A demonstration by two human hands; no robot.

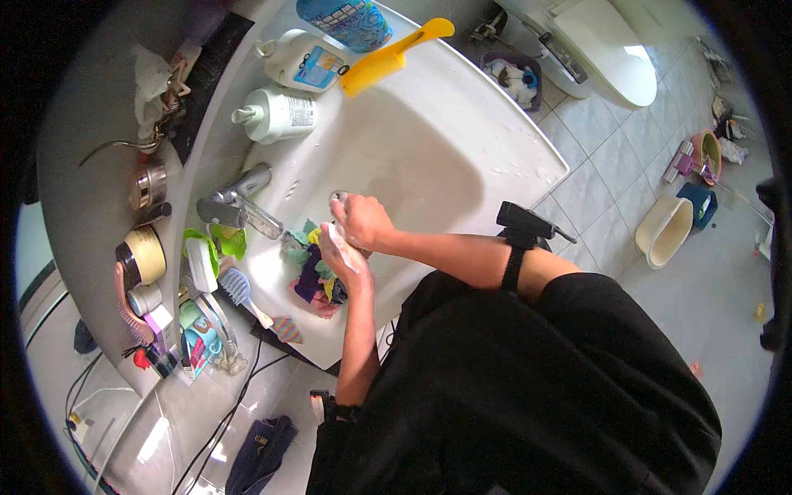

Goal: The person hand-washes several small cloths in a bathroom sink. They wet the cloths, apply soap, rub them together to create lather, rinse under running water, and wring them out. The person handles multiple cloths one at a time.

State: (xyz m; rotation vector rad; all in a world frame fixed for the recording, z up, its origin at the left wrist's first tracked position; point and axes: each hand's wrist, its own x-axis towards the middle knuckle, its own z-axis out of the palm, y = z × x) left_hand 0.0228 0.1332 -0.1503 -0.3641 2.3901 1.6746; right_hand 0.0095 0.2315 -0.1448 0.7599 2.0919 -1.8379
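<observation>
My right hand [365,223] is bent with curled fingers and presses against the fingers of my left hand [346,257]. White lather streaks the left hand and also marks the right. Whether something small lies between the two hands is hidden. Both are over the white washbasin [427,93], close to its metal drain fitting [338,195]. Beside and partly beneath my left hand lies a heap of small crumpled cloths [309,281] in purple, teal, yellow, pink and black. The chrome faucet [238,201] points toward this heap.
A yellow comb [396,59], a white pump bottle [278,116], a white jug-like bottle [309,62] and a blue bottle [346,25] line the basin's far rim. A blue-and-white hairbrush [244,294] and green soap dish [201,257] stand near the faucet. A toilet [606,52] is beyond.
</observation>
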